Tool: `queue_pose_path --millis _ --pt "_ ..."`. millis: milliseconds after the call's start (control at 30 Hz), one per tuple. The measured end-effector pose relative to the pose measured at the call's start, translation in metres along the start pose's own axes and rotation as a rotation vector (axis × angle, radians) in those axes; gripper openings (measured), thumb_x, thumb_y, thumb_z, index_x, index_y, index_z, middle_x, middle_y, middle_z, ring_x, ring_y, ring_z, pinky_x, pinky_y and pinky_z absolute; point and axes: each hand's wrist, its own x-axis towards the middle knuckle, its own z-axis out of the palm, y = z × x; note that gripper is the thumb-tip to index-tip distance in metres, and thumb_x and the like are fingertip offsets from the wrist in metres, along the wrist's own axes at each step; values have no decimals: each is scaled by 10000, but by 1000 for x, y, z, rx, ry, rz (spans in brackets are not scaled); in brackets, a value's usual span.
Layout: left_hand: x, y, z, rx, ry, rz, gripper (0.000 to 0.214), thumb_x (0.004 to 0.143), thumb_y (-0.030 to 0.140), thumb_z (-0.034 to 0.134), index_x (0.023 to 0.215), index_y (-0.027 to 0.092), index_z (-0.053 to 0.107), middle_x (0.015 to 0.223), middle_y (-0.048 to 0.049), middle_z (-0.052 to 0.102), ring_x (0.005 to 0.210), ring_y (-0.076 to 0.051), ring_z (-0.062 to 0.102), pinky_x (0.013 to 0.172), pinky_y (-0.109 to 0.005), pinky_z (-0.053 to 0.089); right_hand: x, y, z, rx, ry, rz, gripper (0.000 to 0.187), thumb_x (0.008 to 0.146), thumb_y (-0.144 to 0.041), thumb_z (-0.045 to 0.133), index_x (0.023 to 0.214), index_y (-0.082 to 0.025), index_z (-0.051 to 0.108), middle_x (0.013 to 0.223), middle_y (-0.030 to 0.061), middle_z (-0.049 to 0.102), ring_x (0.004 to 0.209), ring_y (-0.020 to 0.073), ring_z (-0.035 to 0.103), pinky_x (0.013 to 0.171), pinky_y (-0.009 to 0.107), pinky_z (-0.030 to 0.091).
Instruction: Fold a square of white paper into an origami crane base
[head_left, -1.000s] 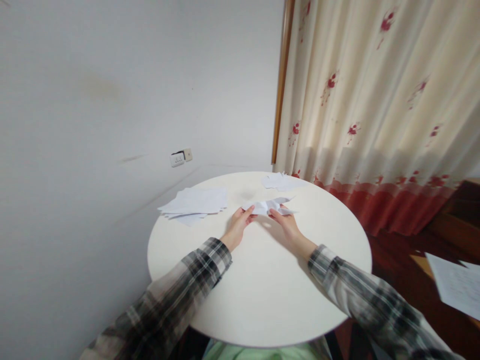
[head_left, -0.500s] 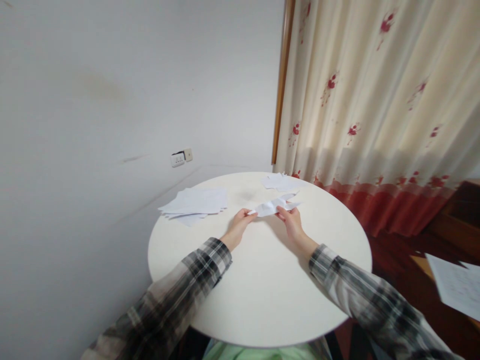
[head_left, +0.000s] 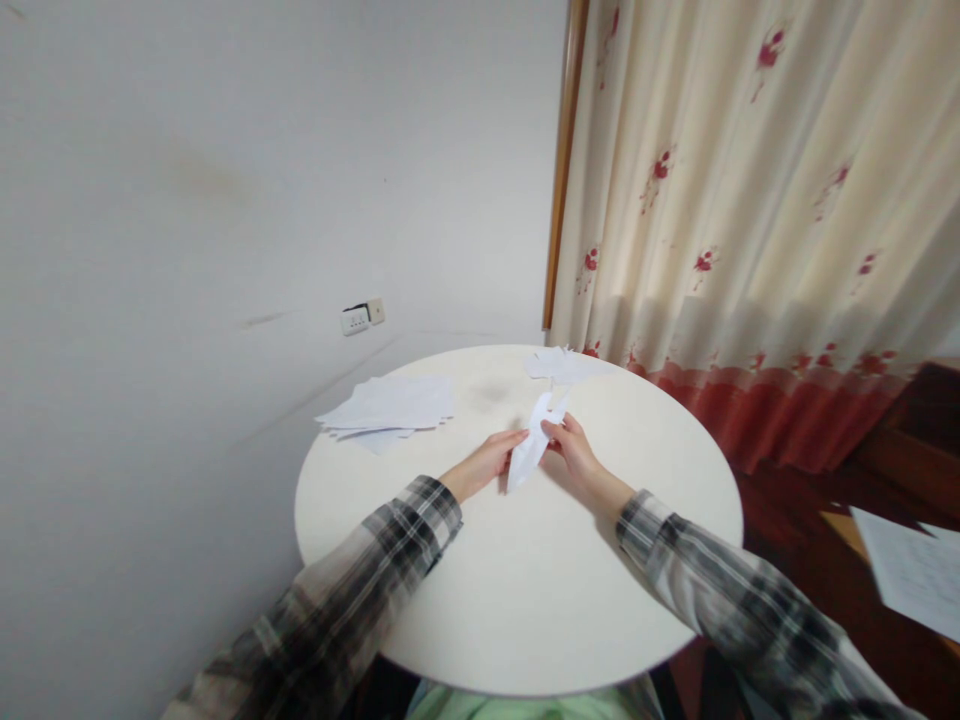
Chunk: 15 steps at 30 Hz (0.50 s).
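Between my two hands is a folded white paper (head_left: pixel 529 452), held above the round white table (head_left: pixel 517 590). My left hand (head_left: pixel 496 458) pinches its left edge, thumb on top and fingers underneath. On the other side my right hand (head_left: pixel 571 440) grips the right edge, with the thumb pressed on the upper face. The paper is narrow and stands at a slant, one pointed end toward me and a split end away from me. Its exact folded shape is too small to make out.
A stack of white paper sheets (head_left: pixel 394 402) lies at the table's left. Smaller white papers (head_left: pixel 562 365) lie at the far edge. A wall with a socket (head_left: pixel 355 320) borders the left, a flowered curtain (head_left: pixel 697 200) the back right. Another sheet (head_left: pixel 911 570) is at lower right.
The folded paper has turned from lying crosswise to pointing toward me. My left hand has shifted slightly right, closer to my right hand; both still hold the paper.
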Motion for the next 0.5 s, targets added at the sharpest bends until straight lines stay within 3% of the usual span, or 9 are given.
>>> queue_pose_path --millis 333,500 --pt "2 -6 -11 178 78 44 308 674 384 658 848 130 639 771 -58 645 653 -135 562 588 -217 391 1 2 -2 23 21 25 302 599 -294 656 863 -188 555 775 9 633 655 144 560 620 277 429" --pt "2 -3 -10 95 119 114 341 714 459 587 823 136 608 729 -57 624 636 -127 561 590 -219 389 -2 -1 0 72 -107 96 248 590 -250 619 824 -172 585 729 16 628 624 146 545 595 262 407"
